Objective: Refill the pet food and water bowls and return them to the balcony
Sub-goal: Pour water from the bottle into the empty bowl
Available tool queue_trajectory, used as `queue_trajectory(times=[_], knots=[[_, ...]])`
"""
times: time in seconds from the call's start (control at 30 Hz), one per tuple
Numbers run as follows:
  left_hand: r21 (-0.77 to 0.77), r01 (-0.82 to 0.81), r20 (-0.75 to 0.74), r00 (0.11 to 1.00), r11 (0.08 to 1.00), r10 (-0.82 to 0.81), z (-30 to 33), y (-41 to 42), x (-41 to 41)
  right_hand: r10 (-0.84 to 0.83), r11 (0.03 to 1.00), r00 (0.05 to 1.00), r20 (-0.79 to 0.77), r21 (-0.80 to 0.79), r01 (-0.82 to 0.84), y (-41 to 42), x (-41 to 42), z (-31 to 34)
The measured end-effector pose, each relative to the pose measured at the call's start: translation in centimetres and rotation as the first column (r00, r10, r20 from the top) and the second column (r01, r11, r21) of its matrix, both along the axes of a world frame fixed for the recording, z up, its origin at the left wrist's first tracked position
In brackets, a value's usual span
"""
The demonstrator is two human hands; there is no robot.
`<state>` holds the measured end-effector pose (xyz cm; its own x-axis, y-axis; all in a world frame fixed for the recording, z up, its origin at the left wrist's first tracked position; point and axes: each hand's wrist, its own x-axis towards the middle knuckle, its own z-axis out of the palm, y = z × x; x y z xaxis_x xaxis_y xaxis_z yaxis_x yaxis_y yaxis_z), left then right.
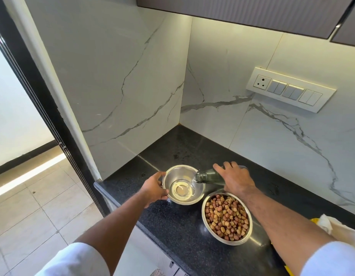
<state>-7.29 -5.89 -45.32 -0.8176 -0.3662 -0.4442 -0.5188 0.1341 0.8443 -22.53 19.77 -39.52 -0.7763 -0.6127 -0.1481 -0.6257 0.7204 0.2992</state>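
Observation:
A small steel water bowl [198, 193] stands near the left end of the black counter, with a shallow pool of water in its bottom. My left hand [154, 189] grips its left rim. My right hand [235, 177] holds a dark glass bottle [207, 177] tipped on its side, its mouth over the bowl's right edge, and a thin stream of water runs from it into the bowl. Just to the right and nearer me sits a larger steel food bowl [250, 231], filled with brown and tan kibble.
The black granite counter [182, 232] ends in a corner of white marble walls. A switch panel [290, 89] is on the right wall. A white cloth [330, 226] on something yellow lies at the right edge. A dark sliding door frame [53, 116] and tiled floor are at left.

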Motion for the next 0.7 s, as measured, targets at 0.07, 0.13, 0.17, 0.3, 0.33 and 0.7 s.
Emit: queue_trajectory(times=[0.07, 0.13, 0.17, 0.3, 0.33, 0.7], knots=[[0.006, 0.0, 0.003, 1.0, 1.0, 0.0, 0.07, -0.01, 0.0, 0.003, 1.0, 1.0, -0.003, 0.013, -0.003, -0.02, 0.03, -0.09], [0.012, -0.004, 0.003, 1.0, 1.0, 0.004, 0.12, -0.03, -0.01, 0.0, 1.0, 1.0, -0.011, 0.017, 0.0, 0.05, 0.04, -0.23], [0.013, -0.004, 0.002, 1.0, 1.0, 0.004, 0.15, -0.04, 0.0, -0.003, 1.0, 1.0, -0.01, 0.017, 0.004, 0.06, 0.03, -0.27], [0.014, -0.004, -0.001, 1.0, 1.0, 0.004, 0.25, -0.11, 0.03, -0.011, 1.0, 1.0, -0.004, 0.019, 0.011, 0.08, -0.03, -0.26], [0.015, -0.007, 0.0, 1.0, 1.0, 0.007, 0.25, -0.13, 0.01, -0.013, 1.0, 1.0, -0.007, 0.022, 0.013, 0.05, -0.03, -0.25], [0.046, -0.008, -0.001, 1.0, 0.999, 0.008, 0.17, -0.23, -0.04, -0.016, 0.999, 1.0, -0.014, 0.03, 0.016, -0.47, -0.06, 0.44]])
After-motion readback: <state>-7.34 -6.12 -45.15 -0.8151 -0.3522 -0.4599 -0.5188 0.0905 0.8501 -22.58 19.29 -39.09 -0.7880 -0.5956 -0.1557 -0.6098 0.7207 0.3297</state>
